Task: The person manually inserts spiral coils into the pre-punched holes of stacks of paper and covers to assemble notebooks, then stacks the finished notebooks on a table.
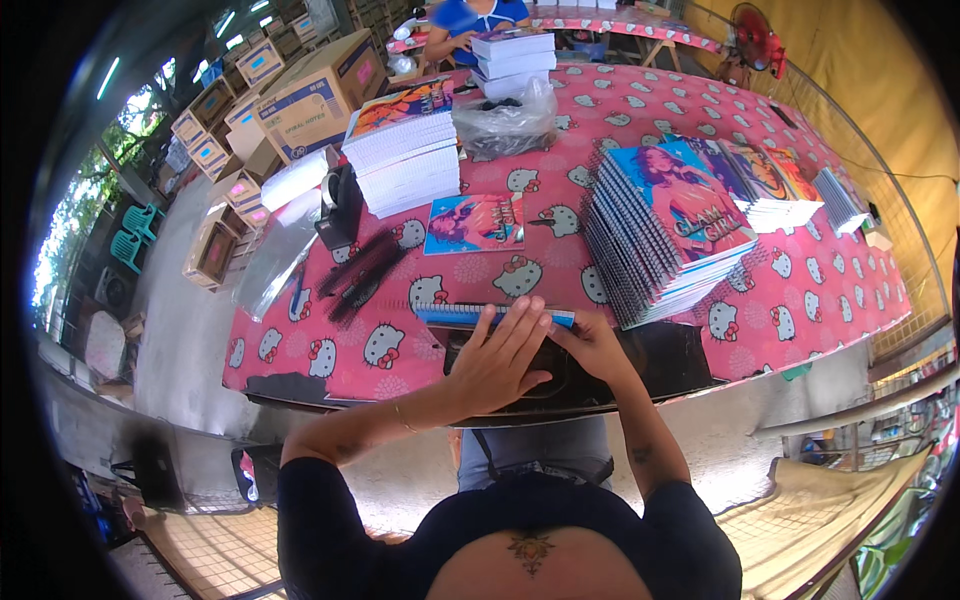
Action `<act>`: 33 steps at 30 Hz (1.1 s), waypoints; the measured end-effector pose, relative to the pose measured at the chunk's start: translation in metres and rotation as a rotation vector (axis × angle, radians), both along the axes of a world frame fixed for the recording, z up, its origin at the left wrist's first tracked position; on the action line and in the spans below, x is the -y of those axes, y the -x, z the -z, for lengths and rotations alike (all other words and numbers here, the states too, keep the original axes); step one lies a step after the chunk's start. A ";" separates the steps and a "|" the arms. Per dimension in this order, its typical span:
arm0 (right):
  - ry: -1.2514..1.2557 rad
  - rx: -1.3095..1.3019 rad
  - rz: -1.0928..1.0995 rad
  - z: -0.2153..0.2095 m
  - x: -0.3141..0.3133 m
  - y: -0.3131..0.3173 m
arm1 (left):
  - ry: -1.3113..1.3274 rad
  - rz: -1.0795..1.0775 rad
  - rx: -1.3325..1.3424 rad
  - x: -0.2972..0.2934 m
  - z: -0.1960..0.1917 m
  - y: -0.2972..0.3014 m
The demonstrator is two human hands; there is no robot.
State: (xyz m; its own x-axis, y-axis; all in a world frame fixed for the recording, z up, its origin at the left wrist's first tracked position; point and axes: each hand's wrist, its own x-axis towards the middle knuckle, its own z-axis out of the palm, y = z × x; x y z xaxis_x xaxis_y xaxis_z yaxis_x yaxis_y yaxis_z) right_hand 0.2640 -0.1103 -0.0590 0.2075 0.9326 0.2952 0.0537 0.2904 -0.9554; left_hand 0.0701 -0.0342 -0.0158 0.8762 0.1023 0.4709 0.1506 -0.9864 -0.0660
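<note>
Left hand: I see my left hand [497,362] lying flat, fingers [515,322] extended and released, palm down on a dark sheet at the near edge of the counter [800,290]; the fingertips reach the blue spiral notebook.
Right hand: my right hand [590,345] sits just beside the left, touching it; its fingers pinch the right end of the blue spiral notebook.
Blue spiral notebook: the blue spiral notebook [450,315] lies flat and crosswise on the counter, directly ahead of both hands, its wire spine along the far side.
Dark sheet: the dark sheet [665,365] lies under both hands and overhangs the near counter edge.
Counter cover: a pink cloth printed with white cartoon cat heads covers the counter.
Fanned stack: a tall stack of spiral notebooks [665,235] with colourful picture covers stands to the right of the hands, near them, leaning in a fan.
Single cover: one loose picture cover [474,223] lies flat beyond the blue notebook.
White stack: a stack of white-edged notebooks [405,150] stands further back on the left.
Black binding combs: a cluster of black binding combs [360,272] lies left of centre.
Plastic bag: a crumpled clear plastic bag [505,120] rests behind the loose cover.
Cardboard boxes: cardboard boxes [310,95] are piled past the counter's left end.
Other person: a person in a blue top [475,18] sits at the far end.
</note>
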 end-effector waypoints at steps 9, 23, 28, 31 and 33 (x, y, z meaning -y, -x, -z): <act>0.012 0.114 0.096 0.002 -0.006 0.006 | 0.107 -0.135 -0.001 0.005 0.019 -0.007; 0.017 0.201 0.108 -0.009 -0.007 0.009 | 0.035 -0.088 0.026 -0.001 0.017 -0.008; 0.063 0.206 0.093 -0.010 -0.008 0.009 | 0.046 -0.103 -0.001 -0.009 -0.008 -0.015; 0.021 0.268 0.119 -0.014 -0.006 0.007 | 0.048 -0.070 0.044 0.008 0.010 -0.003; -0.095 0.281 0.169 -0.022 -0.003 0.009 | 0.148 -0.113 0.194 0.001 -0.010 -0.011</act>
